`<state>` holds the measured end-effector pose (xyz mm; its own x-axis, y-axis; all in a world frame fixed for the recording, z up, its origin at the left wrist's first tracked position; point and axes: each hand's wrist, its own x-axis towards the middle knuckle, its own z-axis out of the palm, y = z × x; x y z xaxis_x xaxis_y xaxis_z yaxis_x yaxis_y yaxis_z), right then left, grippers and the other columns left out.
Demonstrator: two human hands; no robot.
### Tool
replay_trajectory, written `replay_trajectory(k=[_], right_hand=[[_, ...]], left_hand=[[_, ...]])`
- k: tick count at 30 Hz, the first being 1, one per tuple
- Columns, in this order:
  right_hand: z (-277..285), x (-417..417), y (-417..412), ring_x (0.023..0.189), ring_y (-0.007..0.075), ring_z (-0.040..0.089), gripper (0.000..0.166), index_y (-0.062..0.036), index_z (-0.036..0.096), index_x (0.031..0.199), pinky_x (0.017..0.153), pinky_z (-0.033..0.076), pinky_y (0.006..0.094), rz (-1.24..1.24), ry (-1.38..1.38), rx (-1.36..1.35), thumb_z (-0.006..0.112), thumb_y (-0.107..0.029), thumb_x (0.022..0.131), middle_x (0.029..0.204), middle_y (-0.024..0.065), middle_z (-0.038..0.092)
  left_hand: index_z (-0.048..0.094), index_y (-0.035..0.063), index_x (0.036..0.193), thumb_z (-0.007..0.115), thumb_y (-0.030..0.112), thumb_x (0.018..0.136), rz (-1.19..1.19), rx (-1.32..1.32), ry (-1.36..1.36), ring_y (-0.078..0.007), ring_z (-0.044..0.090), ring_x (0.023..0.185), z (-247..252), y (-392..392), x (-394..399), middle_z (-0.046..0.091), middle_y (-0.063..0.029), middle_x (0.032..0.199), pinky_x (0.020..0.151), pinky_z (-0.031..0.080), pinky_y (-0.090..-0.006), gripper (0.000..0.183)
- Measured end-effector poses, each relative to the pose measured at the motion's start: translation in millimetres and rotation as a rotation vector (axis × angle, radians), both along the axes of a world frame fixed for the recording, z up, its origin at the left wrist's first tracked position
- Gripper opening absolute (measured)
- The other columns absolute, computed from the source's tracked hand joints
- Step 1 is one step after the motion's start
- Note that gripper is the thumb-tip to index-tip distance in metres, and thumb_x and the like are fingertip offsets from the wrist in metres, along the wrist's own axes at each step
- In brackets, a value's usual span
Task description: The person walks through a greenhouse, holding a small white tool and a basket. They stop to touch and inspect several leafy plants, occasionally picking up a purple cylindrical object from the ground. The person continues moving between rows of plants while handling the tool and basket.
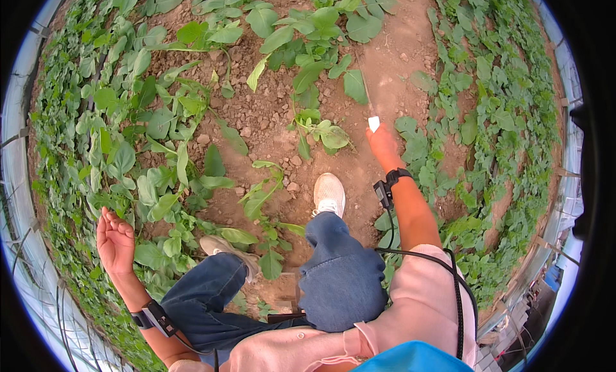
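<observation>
My right hand (pixel 383 143) is closed around the white handle (pixel 374 124) of a thin tool. A slender shaft (pixel 367 90) runs from it up the picture over bare soil; its far end is hidden near the leaves. My left hand (pixel 115 239) is held palm up at the left, fingers apart and slightly curled, holding nothing. Behind it are low leafy crop plants (pixel 159 189). Between my hands stands a small plant with a yellowing leaf (pixel 332 135), rooted in crumbly brown soil (pixel 269 112).
My shoes (pixel 329 191) are on the soil, close to a leafy seedling (pixel 269 247). Dense crop rows (pixel 500 146) grow at the right. Cables (pixel 455 276) run along my right arm from a wrist-worn device (pixel 383 194). Clear plastic sheeting (pixel 19 107) edges the plot.
</observation>
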<state>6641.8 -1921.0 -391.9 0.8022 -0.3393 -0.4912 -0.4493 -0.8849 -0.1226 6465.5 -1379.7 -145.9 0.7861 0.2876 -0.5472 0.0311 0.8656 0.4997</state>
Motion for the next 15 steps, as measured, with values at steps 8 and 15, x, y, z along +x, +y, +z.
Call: replay_trajectory(k=[8,15], right_hand=[[-3,-97,-25,0.070,0.0344,0.058,0.043,0.0000,0.043,0.091,0.064,0.044,0.0425,-0.082,-0.055,0.066,0.047,-0.041,0.077,0.076,0.0194,0.058],[-9,-62,-64,0.042,0.0191,0.053,0.038,0.0041,0.043,0.084,0.042,0.042,0.0291,-0.799,-0.408,0.532,0.048,-0.033,0.078,0.059,0.0099,0.052]], left_hand=[[0.047,0.0033,0.109,0.037,0.014,0.088,-0.030,-0.009,-0.006,-0.0150,0.049,0.076,4,-8,4,0.054,-0.0067,0.090,0.070,0.041,-0.0292,0.025],[0.047,0.0028,0.109,0.037,0.013,0.088,-0.045,-0.011,0.011,-0.0152,0.050,0.078,-1,-12,-1,0.054,-0.0074,0.091,0.070,0.040,-0.0282,0.025]])
